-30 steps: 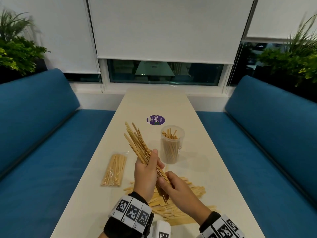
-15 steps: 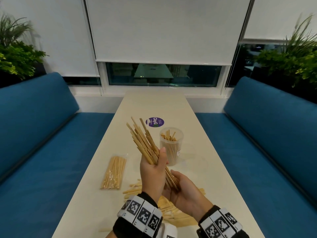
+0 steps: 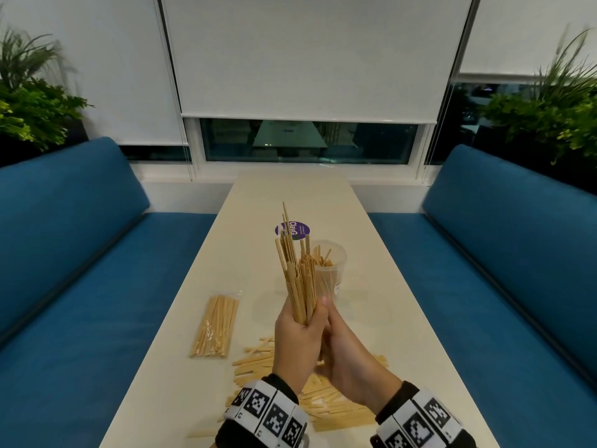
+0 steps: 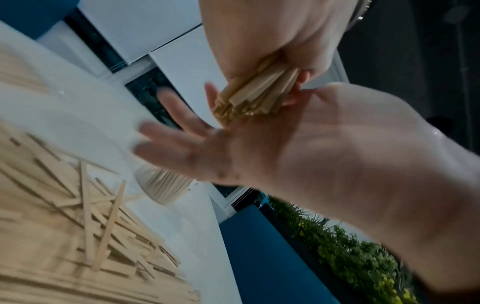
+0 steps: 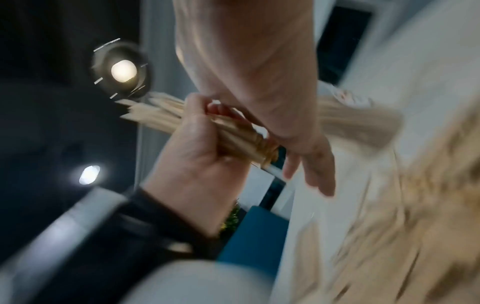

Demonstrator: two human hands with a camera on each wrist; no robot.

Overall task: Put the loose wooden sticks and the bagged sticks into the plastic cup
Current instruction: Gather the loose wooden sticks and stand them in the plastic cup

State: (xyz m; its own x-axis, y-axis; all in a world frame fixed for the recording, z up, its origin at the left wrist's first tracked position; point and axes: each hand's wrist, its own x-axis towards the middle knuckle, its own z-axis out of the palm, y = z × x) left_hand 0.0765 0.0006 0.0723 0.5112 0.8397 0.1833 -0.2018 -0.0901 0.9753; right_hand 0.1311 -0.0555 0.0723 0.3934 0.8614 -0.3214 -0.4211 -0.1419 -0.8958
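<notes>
Sticks stood in the cup [image 3: 328,270], while the left hand [image 3: 298,342] clutched an upright bundle [image 3: 298,279] whose lower ends met the flat, spread right hand [image 4: 259,148].

A café or office booth is suggested by two facing blue upholstered benches [image 3: 74,227] set along a long cream table [image 3: 290,195], backed by white roller blinds [image 3: 307,53], a dark window and green potted plants [image 3: 29,105].

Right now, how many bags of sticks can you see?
1. The bag of sticks lies flat on the table, left of the hands. Another could hide under the loose sticks.
</notes>
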